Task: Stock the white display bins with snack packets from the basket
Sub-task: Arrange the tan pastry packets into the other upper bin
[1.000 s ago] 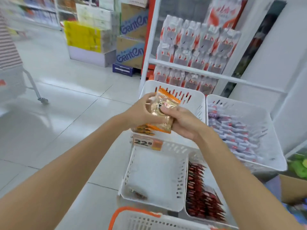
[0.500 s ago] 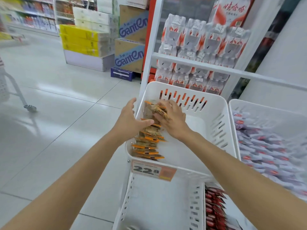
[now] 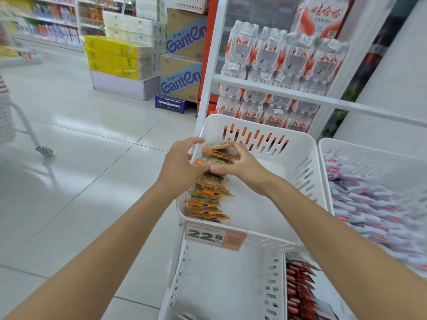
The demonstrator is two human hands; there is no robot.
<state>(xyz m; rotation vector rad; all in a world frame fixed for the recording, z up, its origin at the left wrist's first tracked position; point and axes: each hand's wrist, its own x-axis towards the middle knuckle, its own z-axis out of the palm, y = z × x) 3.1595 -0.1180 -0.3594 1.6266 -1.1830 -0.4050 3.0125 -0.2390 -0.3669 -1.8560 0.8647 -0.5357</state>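
Observation:
A row of orange-edged snack packets (image 3: 209, 197) stands along the left wall of the upper white display bin (image 3: 298, 153). My left hand (image 3: 182, 162) reaches over the bin's left rim and grips the far end of that row. My right hand (image 3: 240, 167) is inside the bin and holds the same far packets from the right, thumb touching the left hand. The rest of this bin's floor is bare. The basket is out of view.
A price tag reading 22.8 (image 3: 215, 236) hangs on the bin's front. Below it sit a lower white bin (image 3: 221, 285) and red packets (image 3: 300, 289). A bin of pale purple packets (image 3: 374, 204) is at right. Bottled water packs (image 3: 277, 65) fill the rack behind.
Both hands carried the orange packets from above the bin down into it against the left wall. They now close around the far end of the row. My view moved closer.

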